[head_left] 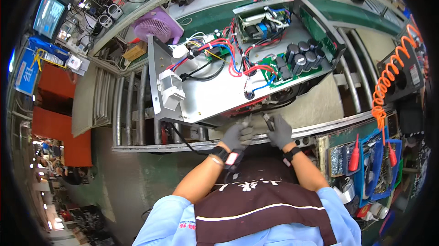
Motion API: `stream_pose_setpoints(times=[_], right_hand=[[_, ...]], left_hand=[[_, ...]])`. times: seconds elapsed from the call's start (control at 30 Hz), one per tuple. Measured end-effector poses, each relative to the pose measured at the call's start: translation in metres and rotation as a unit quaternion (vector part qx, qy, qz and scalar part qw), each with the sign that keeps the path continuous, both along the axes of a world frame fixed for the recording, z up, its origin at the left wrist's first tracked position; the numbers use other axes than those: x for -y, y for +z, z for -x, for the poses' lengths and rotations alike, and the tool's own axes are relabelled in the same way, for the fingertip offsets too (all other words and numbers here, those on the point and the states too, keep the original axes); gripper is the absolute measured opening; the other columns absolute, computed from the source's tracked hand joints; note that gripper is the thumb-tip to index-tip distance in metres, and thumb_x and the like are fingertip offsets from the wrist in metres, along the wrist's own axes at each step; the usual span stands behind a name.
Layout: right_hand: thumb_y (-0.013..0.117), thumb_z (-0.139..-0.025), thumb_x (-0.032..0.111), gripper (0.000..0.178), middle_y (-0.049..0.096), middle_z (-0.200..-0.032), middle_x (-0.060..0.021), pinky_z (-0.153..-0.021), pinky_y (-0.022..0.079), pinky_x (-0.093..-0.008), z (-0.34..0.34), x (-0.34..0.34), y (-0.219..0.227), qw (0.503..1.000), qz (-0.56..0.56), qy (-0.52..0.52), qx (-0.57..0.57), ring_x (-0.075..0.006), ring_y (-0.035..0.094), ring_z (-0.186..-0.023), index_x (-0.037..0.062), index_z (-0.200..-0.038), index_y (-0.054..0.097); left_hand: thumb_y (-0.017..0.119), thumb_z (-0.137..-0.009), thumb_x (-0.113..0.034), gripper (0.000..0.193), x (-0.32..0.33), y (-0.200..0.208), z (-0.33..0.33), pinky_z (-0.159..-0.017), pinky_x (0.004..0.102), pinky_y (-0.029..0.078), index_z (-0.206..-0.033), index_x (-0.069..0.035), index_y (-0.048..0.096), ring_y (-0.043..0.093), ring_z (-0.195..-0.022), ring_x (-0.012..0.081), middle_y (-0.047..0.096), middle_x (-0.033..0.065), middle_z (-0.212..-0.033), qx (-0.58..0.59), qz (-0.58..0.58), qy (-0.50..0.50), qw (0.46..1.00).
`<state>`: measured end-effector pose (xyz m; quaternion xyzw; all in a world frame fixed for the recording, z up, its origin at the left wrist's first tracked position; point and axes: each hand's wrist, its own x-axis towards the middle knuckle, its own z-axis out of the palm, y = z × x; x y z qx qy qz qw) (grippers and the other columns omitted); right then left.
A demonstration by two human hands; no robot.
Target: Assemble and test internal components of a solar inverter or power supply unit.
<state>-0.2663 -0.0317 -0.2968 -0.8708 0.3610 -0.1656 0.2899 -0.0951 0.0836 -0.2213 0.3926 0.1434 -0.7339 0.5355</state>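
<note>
In front of me stands an open metal chassis with circuit boards, bundled wires and black capacitors inside. Both my hands wear grey gloves and are held just off its near side. My right hand is closed around a small dark piece with a lighter tip, whose exact kind I cannot make out. Beside it on the left, my left hand has its fingers loosely bent and apart, with nothing visible in them. Red and black cables run along the chassis's lower side, just beyond my fingertips.
Under the chassis runs a roller conveyor with a metal front rail. A purple fan stands behind. At right hangs an orange coiled hose, above blue parts bins and red-handled tools. Grey panels lean at left.
</note>
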Motion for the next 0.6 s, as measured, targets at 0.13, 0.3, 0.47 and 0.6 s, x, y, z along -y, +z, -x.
stream_pose_setpoints(times=[0.13,0.3,0.47,0.6], right_hand=[[0.067,-0.066,0.021,0.041,0.059,-0.097,-0.013,-0.075,0.048,-0.0435,0.028,-0.023,0.006,0.995,-0.081,-0.035,-0.039,-0.036,0.059,-0.09,0.0088,-0.102,0.051],[0.068,-0.064,0.022,0.046,0.06,-0.095,-0.019,-0.077,0.047,-0.0395,0.081,-0.055,0.024,0.975,-0.191,-0.106,-0.027,-0.0329,0.06,-0.089,0.0047,-0.104,0.053],[0.063,-0.06,0.011,0.036,0.053,-0.081,-0.0097,-0.065,0.044,-0.0352,0.103,-0.077,0.031,0.961,-0.207,-0.184,0.003,-0.0221,0.052,-0.071,0.0045,-0.094,0.052],[0.064,-0.059,0.01,0.042,0.055,-0.083,-0.0099,-0.068,0.045,-0.0321,0.117,-0.068,0.02,0.981,-0.15,-0.101,-0.073,-0.0215,0.055,-0.074,0.0048,-0.1,0.053]], left_hand=[[0.048,-0.094,-0.025,0.016,-0.074,-0.014,-0.047,-0.038,0.0207,0.023,-0.093,-0.009,0.05,0.024,-0.04,0.0059,0.026,-0.0073,-0.053,-0.066,0.166,0.011,0.984],[0.048,-0.093,-0.022,0.015,-0.174,-0.016,-0.08,-0.043,0.0209,0.027,-0.092,-0.009,0.055,0.029,-0.047,0.0061,0.03,-0.0076,-0.055,-0.078,0.113,0.17,0.976],[0.046,-0.095,-0.024,0.019,-0.271,-0.062,-0.123,-0.05,0.0228,0.035,-0.088,-0.008,0.055,0.045,-0.063,0.0087,0.041,-0.0038,-0.063,-0.125,0.168,0.41,0.888],[0.048,-0.095,-0.025,0.024,-0.292,-0.12,-0.189,-0.074,0.0403,0.054,-0.107,-0.004,0.049,0.056,-0.099,0.0379,0.053,0.0193,-0.109,0.011,0.075,0.444,0.893]])
